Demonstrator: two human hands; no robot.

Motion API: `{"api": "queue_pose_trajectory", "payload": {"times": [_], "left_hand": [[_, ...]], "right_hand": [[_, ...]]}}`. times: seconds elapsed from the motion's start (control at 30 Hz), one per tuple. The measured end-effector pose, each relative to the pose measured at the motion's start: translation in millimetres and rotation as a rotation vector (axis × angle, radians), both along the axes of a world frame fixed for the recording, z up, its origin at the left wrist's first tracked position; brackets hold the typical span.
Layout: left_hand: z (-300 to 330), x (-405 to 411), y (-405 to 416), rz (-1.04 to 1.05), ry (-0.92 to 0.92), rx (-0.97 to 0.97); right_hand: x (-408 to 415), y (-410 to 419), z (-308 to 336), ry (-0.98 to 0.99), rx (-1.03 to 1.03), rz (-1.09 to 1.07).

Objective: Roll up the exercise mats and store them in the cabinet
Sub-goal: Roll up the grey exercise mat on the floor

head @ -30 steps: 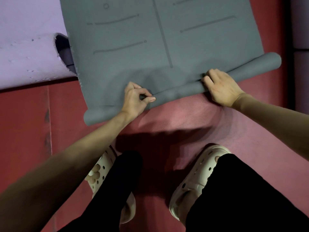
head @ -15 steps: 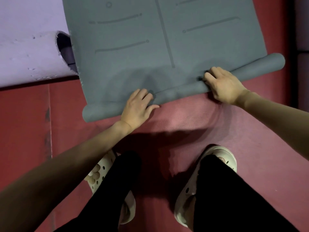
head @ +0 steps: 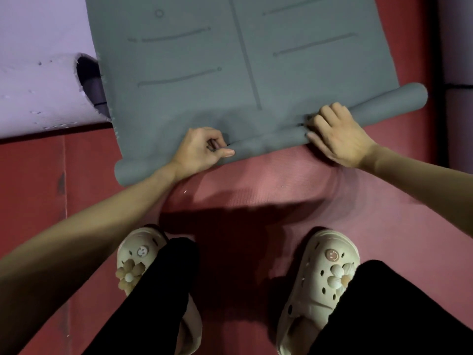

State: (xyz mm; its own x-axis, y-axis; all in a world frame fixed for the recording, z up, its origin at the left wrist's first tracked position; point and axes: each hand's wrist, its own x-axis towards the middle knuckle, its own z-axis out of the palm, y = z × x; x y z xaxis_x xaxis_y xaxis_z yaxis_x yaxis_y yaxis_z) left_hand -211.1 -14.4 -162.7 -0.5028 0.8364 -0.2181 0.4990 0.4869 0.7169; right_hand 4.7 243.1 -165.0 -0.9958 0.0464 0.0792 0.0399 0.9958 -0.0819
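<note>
- Head view, the surface: a red padded floor with a pink mat spread on it under both hands; a lilac mat lies beyond the left hand, its curled end open toward the grey mat.
- The grey mat lies flat on the far side of both hands; its near edge is wound into a thin roll that passes under both hands.
- The left hand has its fingers curled, pinching the roll with the thumb along its near side; the right hand has curled fingers hooked over the top of the roll, gripping it.
- Since half a second ago: the left hand lay flat on the roll, and now pinches it; the right hand holds as before; both cream clogs now show in full.
- The roll's long axis runs from beyond the left hand up to beyond the right hand, slanting away on the right; the unrolled length points away from the person.
</note>
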Motion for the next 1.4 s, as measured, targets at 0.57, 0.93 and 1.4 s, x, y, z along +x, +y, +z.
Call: {"api": "queue_pose_trajectory", "payload": {"times": [0.57,0.93,1.4], "left_hand": [[3,20,-15,-0.186,0.735,0.039],[5,-3,-1,-0.223,0.514,-0.033],[-3,-34,26,0.161,-0.039,-0.088]], "right_hand": [[-31,15,-11,0.048,0.057,0.062],[-45,16,-4,-0.063,0.116,-0.037],[-40,-9,-14,0.064,0.181,-0.147]]}}
